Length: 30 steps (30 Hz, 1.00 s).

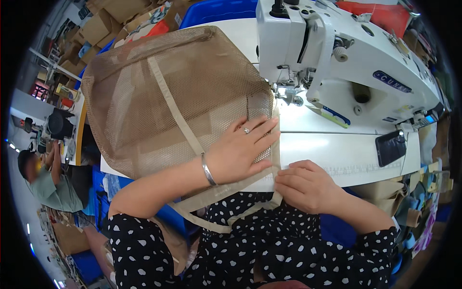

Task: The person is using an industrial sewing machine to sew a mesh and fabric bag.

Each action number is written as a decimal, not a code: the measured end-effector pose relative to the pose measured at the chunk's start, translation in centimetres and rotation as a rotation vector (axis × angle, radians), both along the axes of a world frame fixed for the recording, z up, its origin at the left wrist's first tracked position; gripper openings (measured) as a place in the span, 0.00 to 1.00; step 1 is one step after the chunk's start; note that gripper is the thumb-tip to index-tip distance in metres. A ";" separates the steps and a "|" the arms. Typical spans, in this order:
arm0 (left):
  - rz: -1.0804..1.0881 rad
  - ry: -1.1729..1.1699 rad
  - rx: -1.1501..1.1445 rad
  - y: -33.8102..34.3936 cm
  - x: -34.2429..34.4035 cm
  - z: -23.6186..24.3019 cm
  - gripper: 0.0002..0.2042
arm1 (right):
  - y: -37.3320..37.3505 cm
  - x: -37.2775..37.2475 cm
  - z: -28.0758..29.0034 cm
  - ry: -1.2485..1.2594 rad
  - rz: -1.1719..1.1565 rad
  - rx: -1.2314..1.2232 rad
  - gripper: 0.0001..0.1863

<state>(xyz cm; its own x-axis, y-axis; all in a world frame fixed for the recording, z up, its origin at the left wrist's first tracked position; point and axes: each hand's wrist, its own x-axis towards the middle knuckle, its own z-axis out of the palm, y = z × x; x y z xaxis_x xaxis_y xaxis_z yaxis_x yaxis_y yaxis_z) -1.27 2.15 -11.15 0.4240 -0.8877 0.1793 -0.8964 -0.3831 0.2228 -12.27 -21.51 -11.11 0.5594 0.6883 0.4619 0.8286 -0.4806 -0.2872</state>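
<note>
A large brown mesh bag (125,96) is spread over the white sewing table, with a beige strap (174,111) running across it. My left hand (238,151) lies flat on the mesh near its right edge, fingers stretched toward the sewing machine (356,72). Along that edge runs a beige fabric band (275,144), which leads up to the presser foot (288,91). At the table's front edge my right hand (308,185) is closed, pinching the lower part of the band between thumb and fingers. A loose loop of band (207,225) hangs over my lap.
Thread snips (337,116) with a yellow-green and blue body lie beside the machine. A black phone (391,148) rests at the table's right end, near a printed ruler scale (356,169). Cardboard boxes (101,26) are piled behind. Another person (55,185) sits at the far left.
</note>
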 end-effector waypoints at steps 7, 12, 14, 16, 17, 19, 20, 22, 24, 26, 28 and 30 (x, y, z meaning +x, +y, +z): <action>0.002 -0.028 -0.015 -0.5 1.2 -0.2 0.31 | -0.3 1.6 0.2 -0.046 0.006 0.023 0.11; -0.019 -0.091 0.063 -0.9 2.0 0.2 0.29 | -0.4 2.9 0.0 -0.097 -0.002 0.046 0.11; -0.041 -0.125 0.090 -1.0 2.1 0.5 0.29 | -0.5 3.5 -0.1 -0.125 0.009 0.040 0.12; -0.043 -0.105 0.057 -1.0 2.2 0.7 0.28 | -0.7 4.1 -0.1 -0.135 0.022 0.032 0.12; -0.044 -0.098 0.062 -1.0 2.2 0.8 0.28 | -0.9 4.4 -0.1 -0.135 0.032 0.026 0.12; -0.046 -0.106 0.038 -0.8 2.3 1.1 0.27 | -1.1 5.1 -0.2 -0.156 0.048 0.010 0.12; -0.048 -0.111 0.037 -0.7 2.4 1.1 0.27 | -1.2 5.4 -0.2 -0.176 0.055 0.001 0.12; -0.073 -0.135 0.094 -0.7 2.5 1.2 0.27 | -1.4 6.1 -0.3 -0.201 0.073 -0.007 0.12; -0.089 -0.166 0.117 -0.8 2.8 1.1 0.27 | -1.5 6.9 -0.5 -0.213 0.094 -0.005 0.11; -0.096 -0.199 0.103 -1.0 3.1 0.9 0.26 | -1.5 7.7 -0.7 -0.239 0.086 0.001 0.11; -0.105 -0.249 0.022 -1.2 3.6 0.7 0.19 | -1.6 8.2 -0.8 -0.244 0.070 0.010 0.11; -0.111 -0.282 -0.019 -1.4 4.1 0.5 0.16 | -1.6 8.5 -0.8 -0.222 0.047 0.020 0.11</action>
<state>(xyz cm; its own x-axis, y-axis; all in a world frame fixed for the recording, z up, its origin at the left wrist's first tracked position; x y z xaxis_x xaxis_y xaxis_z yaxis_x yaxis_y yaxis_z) 2.86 0.79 -10.62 0.2555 -0.9213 0.2931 -0.9602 -0.2772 -0.0345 -3.77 -23.14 -11.91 0.4099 0.7008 0.5839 0.8939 -0.4360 -0.1042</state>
